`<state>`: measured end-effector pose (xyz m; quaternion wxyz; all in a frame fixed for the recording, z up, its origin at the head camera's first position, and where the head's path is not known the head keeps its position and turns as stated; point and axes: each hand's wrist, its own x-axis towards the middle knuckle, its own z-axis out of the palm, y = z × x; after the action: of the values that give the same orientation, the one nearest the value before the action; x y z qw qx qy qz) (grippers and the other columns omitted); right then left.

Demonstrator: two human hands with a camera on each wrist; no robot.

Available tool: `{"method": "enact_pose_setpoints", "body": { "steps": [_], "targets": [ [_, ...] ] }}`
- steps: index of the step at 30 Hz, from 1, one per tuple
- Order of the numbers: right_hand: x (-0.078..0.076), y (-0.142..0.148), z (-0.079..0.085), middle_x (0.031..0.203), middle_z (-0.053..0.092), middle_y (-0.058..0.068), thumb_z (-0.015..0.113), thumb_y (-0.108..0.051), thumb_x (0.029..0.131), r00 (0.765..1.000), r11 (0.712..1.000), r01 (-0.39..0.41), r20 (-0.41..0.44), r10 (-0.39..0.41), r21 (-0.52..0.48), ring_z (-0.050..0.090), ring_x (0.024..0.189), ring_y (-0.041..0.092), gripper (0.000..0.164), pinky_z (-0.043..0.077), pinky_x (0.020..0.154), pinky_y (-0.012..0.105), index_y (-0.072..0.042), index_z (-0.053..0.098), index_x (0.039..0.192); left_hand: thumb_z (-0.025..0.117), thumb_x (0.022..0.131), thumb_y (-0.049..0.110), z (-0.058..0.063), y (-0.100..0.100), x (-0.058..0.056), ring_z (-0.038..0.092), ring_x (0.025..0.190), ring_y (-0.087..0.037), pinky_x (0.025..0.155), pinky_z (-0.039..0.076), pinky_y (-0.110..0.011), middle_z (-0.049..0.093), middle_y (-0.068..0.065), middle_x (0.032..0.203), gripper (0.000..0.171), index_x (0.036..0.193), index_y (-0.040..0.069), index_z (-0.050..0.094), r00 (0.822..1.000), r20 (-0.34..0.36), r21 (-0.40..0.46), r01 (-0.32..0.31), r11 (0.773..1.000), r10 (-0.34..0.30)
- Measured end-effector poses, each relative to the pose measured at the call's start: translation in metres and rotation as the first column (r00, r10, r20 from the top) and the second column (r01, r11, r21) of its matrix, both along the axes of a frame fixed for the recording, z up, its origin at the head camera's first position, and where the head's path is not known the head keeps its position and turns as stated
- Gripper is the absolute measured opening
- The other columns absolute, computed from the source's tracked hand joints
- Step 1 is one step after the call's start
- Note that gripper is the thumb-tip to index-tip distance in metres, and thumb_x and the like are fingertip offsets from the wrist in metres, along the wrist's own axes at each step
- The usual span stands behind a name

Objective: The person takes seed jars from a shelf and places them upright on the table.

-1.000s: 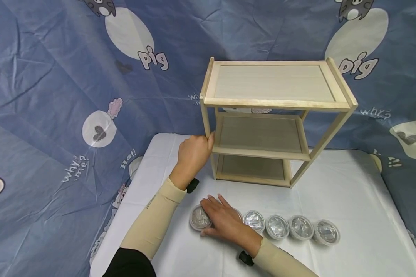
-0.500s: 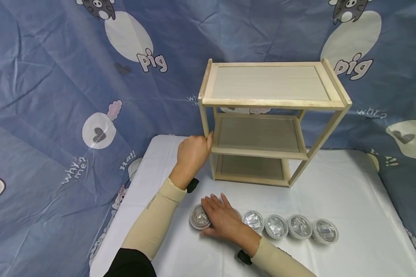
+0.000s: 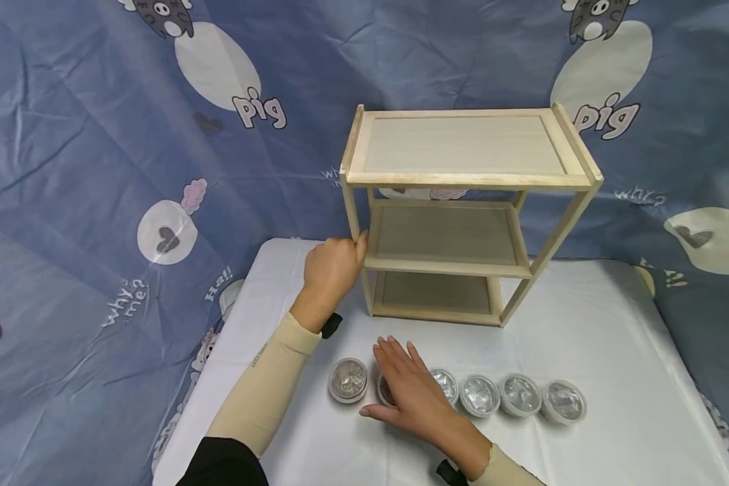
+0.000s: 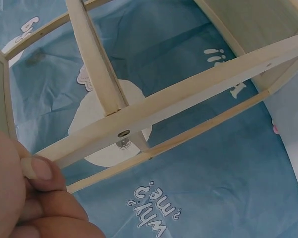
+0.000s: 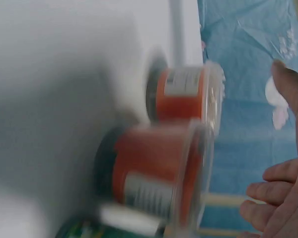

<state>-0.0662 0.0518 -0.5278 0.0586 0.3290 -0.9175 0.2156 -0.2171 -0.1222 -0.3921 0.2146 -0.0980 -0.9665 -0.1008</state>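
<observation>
A three-tier wooden shelf [image 3: 470, 145] stands at the back of the table. My left hand [image 3: 331, 273] grips its left front post near the middle tier; the left wrist view shows the thumb [image 4: 42, 171] and curled fingers at the end of a post [image 4: 184, 91]. Over a row of round clear-lidded tubs, my right hand [image 3: 416, 395] is spread open, holding nothing. It partly hides the second tub [image 3: 385, 391] and third tub [image 3: 445, 383]. The leftmost tub [image 3: 348, 379] is fully visible. In the right wrist view, the hand [image 5: 283, 198] is apart from an orange-labelled tub [image 5: 154, 163].
Several more tubs, including the rightmost one [image 3: 563, 402], continue the row to the right. White cloth [image 3: 619, 337] covers the table. Blue printed fabric [image 3: 85, 155] hangs behind and at the left, close behind the shelf.
My right hand has moved off the leftmost tub, a little to the right, with fingers spread. That tub and part of the second are uncovered. My left hand keeps its hold; the head view has shifted slightly.
</observation>
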Motion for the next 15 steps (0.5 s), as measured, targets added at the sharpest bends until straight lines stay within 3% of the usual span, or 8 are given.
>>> {"method": "enact_pose_setpoints", "body": {
  "steps": [7,15],
  "targets": [
    [0.016,0.051,0.002,0.151,0.037,0.010,0.064,-0.064,0.082,0.989,0.981,0.150,0.027,-0.148,-0.119,0.029,0.141,0.028,0.088,0.021,0.112,0.049,-0.006,0.043,0.144,0.036,0.102,0.042,-0.007,-0.006,0.006,0.042,0.035,-0.020,0.034,0.032,-0.037,0.040,-0.001,0.043,0.062,0.046,0.017,0.043,0.999,0.045,0.022,0.022,1.000,-0.023],
    [0.035,0.102,0.009,0.149,0.041,0.009,0.071,-0.053,0.082,0.945,0.924,0.328,0.065,-0.322,-0.194,0.035,0.138,0.029,0.081,0.022,0.112,0.044,-0.007,0.044,0.143,0.034,0.102,0.050,-0.008,-0.009,0.014,0.040,0.036,-0.019,0.034,0.030,-0.037,0.040,-0.001,0.045,0.062,0.049,0.018,0.042,0.998,0.036,0.020,0.048,0.999,-0.048]
  ]
}}
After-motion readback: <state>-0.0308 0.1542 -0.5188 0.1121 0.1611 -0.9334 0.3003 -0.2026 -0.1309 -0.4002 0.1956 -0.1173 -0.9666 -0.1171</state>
